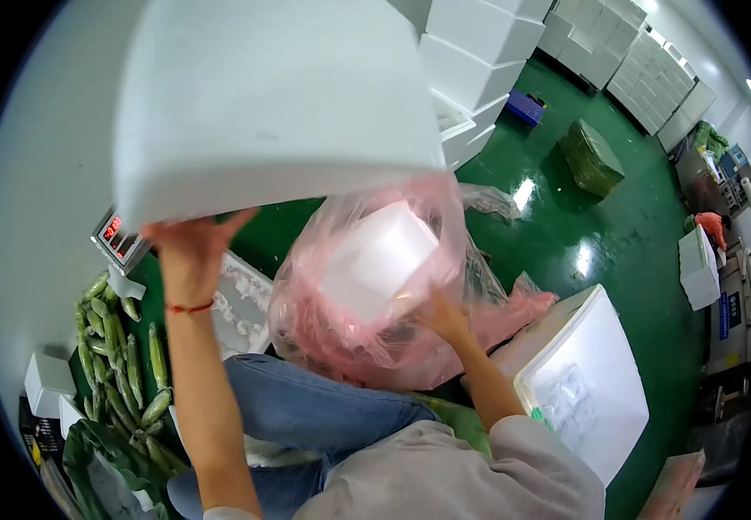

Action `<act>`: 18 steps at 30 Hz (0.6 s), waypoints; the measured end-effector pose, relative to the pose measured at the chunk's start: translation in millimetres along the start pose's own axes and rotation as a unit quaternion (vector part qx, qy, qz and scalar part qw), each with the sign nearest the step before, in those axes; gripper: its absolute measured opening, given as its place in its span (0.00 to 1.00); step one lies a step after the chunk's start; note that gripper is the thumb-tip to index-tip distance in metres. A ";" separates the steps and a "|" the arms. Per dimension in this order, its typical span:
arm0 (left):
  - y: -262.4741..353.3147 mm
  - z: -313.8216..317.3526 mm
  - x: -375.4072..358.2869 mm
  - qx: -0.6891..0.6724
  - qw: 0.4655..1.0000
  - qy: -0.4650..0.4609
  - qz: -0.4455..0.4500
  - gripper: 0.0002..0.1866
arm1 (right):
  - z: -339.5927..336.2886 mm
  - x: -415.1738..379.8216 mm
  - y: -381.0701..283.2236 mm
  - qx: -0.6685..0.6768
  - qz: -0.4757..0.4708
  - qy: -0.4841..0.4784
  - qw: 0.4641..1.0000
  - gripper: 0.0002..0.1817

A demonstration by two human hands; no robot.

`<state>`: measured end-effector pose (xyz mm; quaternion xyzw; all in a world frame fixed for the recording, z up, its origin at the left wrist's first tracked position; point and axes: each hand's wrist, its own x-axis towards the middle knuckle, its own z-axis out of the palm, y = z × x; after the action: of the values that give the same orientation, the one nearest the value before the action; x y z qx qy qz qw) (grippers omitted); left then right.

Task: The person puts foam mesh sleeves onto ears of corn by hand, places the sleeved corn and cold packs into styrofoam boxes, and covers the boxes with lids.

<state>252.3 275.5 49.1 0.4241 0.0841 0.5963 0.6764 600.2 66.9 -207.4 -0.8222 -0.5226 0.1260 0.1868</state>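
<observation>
A large white foam box (pixel 280 95) is raised close in front of me, tilted, filling the upper left of the head view. My left hand (pixel 198 243) grips its lower edge from beneath, part of the fingers hidden behind it. Below and to the right lies a crumpled, clear pinkish plastic bag (pixel 306 325) with a white foam piece (pixel 380 260) at its middle. My right hand (pixel 442 319) overlaps the right side of the bag, its fingers smeared by motion.
Long green vegetables (pixel 120 364) lie at left below a scale display (pixel 115 232). A foam tray (pixel 245 299) with white bits sits behind my knee. An open foam box (pixel 579 390) stands at right. Foam boxes (pixel 479 61) are stacked behind. Another person (pixel 714 227) is far right.
</observation>
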 end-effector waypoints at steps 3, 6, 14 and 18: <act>67.4 -60.6 -14.8 0.181 0.974 0.069 0.121 0.49 | 64.5 8.8 131.4 0.129 0.104 0.071 0.984 0.30; 138.8 -120.5 -65.2 0.606 0.788 0.085 0.060 0.37 | 42.7 15.9 186.2 0.198 0.272 0.057 0.940 0.22; 7.7 -151.2 -87.9 0.820 0.523 -0.218 -0.086 0.31 | -1.5 23.7 -59.3 0.143 -0.188 -0.048 0.970 0.11; -40.4 -187.9 -99.7 0.854 0.442 -0.209 -0.178 0.30 | 87.6 63.8 -117.3 0.097 -0.181 -0.094 0.974 0.21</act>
<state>138.3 279.7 -134.9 0.8747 0.4805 -0.0180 0.0605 496.6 185.2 -235.5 -0.6768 -0.6630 0.2170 0.2352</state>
